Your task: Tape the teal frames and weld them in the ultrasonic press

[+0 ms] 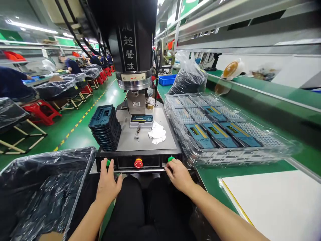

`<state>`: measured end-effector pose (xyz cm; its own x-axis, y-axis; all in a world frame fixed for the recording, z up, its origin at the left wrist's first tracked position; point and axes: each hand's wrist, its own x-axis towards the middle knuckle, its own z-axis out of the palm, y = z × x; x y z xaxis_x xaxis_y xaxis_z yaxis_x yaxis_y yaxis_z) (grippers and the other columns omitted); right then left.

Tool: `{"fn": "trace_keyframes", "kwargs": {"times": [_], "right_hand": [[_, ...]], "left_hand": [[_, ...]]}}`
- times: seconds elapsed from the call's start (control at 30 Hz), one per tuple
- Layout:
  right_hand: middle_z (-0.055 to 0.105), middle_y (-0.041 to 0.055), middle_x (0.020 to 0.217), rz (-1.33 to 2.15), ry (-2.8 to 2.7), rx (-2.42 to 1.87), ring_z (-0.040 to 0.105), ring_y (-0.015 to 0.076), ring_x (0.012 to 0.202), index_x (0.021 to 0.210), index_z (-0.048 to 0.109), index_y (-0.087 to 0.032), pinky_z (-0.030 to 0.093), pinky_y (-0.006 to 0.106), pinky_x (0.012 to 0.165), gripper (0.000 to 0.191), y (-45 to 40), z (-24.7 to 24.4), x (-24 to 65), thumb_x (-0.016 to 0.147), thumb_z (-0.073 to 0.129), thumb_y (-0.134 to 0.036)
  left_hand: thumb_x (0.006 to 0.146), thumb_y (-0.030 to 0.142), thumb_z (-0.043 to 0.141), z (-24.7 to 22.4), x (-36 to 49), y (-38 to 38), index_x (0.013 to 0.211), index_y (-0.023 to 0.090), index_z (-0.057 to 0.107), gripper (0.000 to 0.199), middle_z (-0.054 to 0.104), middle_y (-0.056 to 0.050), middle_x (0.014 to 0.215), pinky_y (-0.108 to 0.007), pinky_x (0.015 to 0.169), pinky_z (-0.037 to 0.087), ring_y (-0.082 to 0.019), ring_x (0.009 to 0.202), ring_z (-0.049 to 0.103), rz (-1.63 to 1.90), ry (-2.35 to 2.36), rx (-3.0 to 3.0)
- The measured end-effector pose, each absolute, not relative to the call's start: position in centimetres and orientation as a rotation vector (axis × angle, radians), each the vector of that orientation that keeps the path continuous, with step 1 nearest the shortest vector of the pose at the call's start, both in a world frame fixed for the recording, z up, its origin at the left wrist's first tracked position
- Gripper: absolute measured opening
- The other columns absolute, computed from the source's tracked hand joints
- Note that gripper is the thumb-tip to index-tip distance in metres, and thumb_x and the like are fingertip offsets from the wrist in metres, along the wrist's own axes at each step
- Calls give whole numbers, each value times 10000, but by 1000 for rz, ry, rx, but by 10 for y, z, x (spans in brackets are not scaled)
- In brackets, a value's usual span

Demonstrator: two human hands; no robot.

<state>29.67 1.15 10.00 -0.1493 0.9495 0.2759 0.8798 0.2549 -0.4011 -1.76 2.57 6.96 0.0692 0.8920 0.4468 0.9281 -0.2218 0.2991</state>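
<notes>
under the horn [136,103], casing [142,118] lies left-to-right

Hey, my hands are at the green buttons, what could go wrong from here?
The crumpled white tissue lies right beside the fixture and might get caught under the press head. The stack of dark housings stands near the left edge of the metal plate, so a bump could topple it. With your left hand and right hand at green buttons, an accidental push might trigger the press head.

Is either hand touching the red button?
No, the left hand and right hand are at green buttons, away from the red button.
</notes>
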Motion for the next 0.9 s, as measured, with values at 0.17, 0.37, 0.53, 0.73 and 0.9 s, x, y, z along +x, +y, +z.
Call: {"fn": "trace_keyframes", "kwargs": {"times": [0.17,0.37,0.53,0.73,0.9], "right_hand": [[537,85,893,168,-2142,-1733,494,228,858,834,618,-170,436,342,776,52,6,103,293,829,579,-203],[539,97,941,133,-2168,-1751,497,237,881,865,622,-168,428,341,783,83,4,104,292,809,609,-227],[578,60,856,289,-2071,-1707,532,190,832,783,611,-179,409,288,757,106,7,101,300,855,545,-220],[592,7,718,437,-2001,-1715,521,141,657,731,591,-193,335,253,608,144,9,101,303,850,528,-245],[578,2,664,463,-2034,-1650,504,137,616,704,576,-192,314,250,583,181,9,103,298,852,510,-274]], "left_hand": [[763,395,578,68,-16,22,1457,76,183,861,-92,-202,1531,-551,1087,269,-420,1402,-7,-665,-1910,-2308],[742,403,606,74,-22,23,1453,81,188,885,-75,-208,1533,-553,1094,249,-409,1406,-7,-674,-1868,-2355],[823,346,514,46,-5,-3,1399,76,303,670,171,-210,1496,-481,1105,283,-328,1398,185,-947,-1934,-2173],[805,280,508,-16,33,-57,1363,139,431,581,273,-176,1483,-524,1087,251,-350,1395,169,-400,-2013,-2442],[795,260,513,-14,43,-60,1370,212,445,582,228,-129,1522,-513,1098,199,-328,1408,124,-216,-2077,-2425]]}}
